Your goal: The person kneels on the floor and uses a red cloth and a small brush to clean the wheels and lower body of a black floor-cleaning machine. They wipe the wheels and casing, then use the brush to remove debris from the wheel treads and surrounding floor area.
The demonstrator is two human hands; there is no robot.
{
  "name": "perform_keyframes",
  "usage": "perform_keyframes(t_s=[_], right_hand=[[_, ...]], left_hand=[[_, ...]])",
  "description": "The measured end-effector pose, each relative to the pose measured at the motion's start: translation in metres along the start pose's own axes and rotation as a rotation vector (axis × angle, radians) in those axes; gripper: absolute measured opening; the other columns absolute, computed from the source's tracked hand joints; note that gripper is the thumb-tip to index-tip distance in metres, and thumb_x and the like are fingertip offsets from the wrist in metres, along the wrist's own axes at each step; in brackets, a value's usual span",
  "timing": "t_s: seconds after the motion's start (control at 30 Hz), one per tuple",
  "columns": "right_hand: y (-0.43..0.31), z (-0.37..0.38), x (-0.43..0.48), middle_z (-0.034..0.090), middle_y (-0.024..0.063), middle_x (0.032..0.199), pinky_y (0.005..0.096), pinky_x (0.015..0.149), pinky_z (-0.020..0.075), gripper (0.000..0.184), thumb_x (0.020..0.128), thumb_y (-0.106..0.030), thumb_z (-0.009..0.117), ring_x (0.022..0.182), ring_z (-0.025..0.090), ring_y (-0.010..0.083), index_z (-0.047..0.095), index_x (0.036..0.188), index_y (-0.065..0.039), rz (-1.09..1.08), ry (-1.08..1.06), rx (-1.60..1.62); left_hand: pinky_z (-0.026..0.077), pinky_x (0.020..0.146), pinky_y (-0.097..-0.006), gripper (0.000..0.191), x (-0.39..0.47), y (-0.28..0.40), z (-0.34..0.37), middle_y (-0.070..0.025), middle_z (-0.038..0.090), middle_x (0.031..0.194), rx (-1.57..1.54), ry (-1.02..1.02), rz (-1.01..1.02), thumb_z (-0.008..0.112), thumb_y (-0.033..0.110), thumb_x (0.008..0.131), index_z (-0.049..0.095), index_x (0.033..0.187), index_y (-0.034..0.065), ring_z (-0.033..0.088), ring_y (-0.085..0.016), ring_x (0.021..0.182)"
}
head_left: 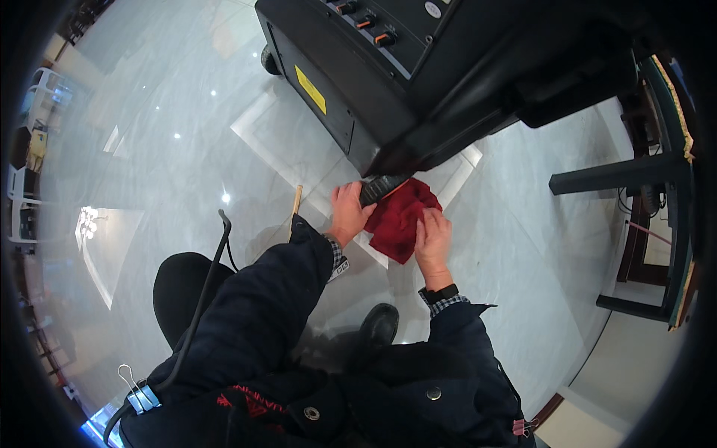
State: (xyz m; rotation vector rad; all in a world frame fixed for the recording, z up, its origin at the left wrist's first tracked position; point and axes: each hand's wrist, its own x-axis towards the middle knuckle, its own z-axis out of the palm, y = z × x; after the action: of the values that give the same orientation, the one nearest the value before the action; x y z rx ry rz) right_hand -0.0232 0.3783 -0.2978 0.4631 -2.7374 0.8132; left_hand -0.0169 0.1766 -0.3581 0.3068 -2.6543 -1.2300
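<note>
A large black equipment cabinet with orange-tipped knobs stands tilted in my view at the top. Under its near corner is a dark ribbed wheel. My left hand grips the wheel's left end, thumb towards me. A dark red cloth is bunched against the near side of the wheel. With bent fingers, my right hand holds the cloth's right edge; its fingertips are partly hidden in the folds.
Glossy grey tiles surround the cabinet, whose second wheel shows at upper left. A thin wooden stick is beside my left sleeve. A black cable runs along my left arm. To the right stands a table's dark leg.
</note>
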Motion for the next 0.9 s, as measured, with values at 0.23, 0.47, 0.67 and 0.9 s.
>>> perform_keyframes(t_s=[0.23, 0.47, 0.67, 0.9], right_hand=[[-0.010, 0.001, 0.001, 0.049, 0.0190, 0.118, 0.0391, 0.090, 0.0444, 0.025, 0.089, -0.012, 0.064, 0.103, 0.051, 0.0319, 0.068, 0.113, -0.009, 0.132, 0.050, 0.060], [-0.011, -0.035, -0.008, 0.061, 0.0119, 0.110, 0.0344, 0.085, 0.0463, 0.030, 0.099, -0.024, 0.052, 0.100, 0.056, 0.0225, 0.065, 0.115, -0.003, 0.574, -0.032, 0.508], [-0.019, -0.048, 0.003, 0.065, 0.0072, 0.102, 0.0299, 0.080, 0.0512, 0.030, 0.100, -0.021, 0.052, 0.089, 0.061, 0.0149, 0.060, 0.116, 0.002, 0.632, 0.206, 0.961], [-0.082, 0.018, 0.052, 0.057, 0.0102, 0.116, 0.0434, 0.092, 0.0409, 0.034, 0.078, -0.012, 0.065, 0.110, 0.050, 0.0306, 0.065, 0.111, -0.006, -0.412, -0.048, 0.107]], left_hand=[[0.027, 0.103, -0.0528, 0.057, 0.003, 0.028, -0.012, -0.0120, 0.057, 0.112, 0.037, 0.169, 0.001, 0.079, 0.025, 0.069, 0.053, 0.116, 0.0049, 0.048, -0.032, 0.112], [0.029, 0.101, -0.0536, 0.052, 0.006, 0.026, -0.016, -0.0104, 0.059, 0.108, 0.144, 0.177, 0.032, 0.078, 0.027, 0.070, 0.056, 0.113, 0.0061, 0.050, -0.031, 0.108], [0.039, 0.093, -0.0477, 0.048, 0.000, 0.011, -0.007, -0.0136, 0.062, 0.103, -0.017, 0.111, 0.057, 0.079, 0.017, 0.068, 0.058, 0.109, 0.0044, 0.054, -0.035, 0.101], [0.041, 0.091, -0.0474, 0.045, 0.005, -0.006, 0.001, -0.0152, 0.062, 0.106, -0.248, -0.011, 0.008, 0.069, 0.012, 0.073, 0.056, 0.115, 0.0042, 0.054, -0.038, 0.102]])
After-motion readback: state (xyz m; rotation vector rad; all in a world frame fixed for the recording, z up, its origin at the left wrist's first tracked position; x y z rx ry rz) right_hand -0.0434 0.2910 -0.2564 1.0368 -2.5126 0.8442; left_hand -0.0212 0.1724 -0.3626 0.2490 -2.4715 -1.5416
